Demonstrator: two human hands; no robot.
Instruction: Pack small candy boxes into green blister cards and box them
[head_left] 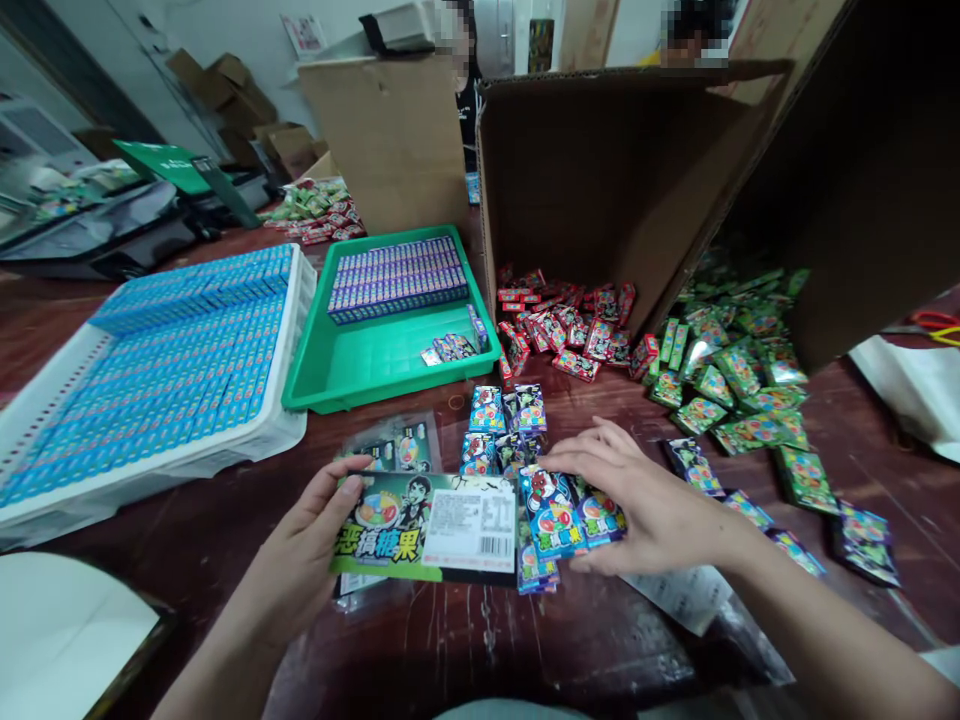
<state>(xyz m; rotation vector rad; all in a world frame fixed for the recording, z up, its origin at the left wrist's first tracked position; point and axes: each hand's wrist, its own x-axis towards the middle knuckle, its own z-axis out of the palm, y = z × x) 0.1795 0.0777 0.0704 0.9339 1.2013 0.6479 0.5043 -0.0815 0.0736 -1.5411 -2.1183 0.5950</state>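
Note:
My left hand (289,545) pinches the left end of a flat printed card (394,515), green and black with a white barcode label. Beside the card's right end, my right hand (641,490) has its fingers and thumb around small candy boxes (553,510), blue and purple ones side by side. More blue and purple boxes (487,408) stand in short rows just beyond. Under and behind the card lie clear plastic bags (420,435) with similar printed cards in them.
A green tray (360,385) holds rows of purple boxes; left of it, a white crate (298,400) is packed with blue ones. Red boxes (574,365) and green boxes (765,430) spill from cardboard cartons (600,180). Two people are partly visible behind.

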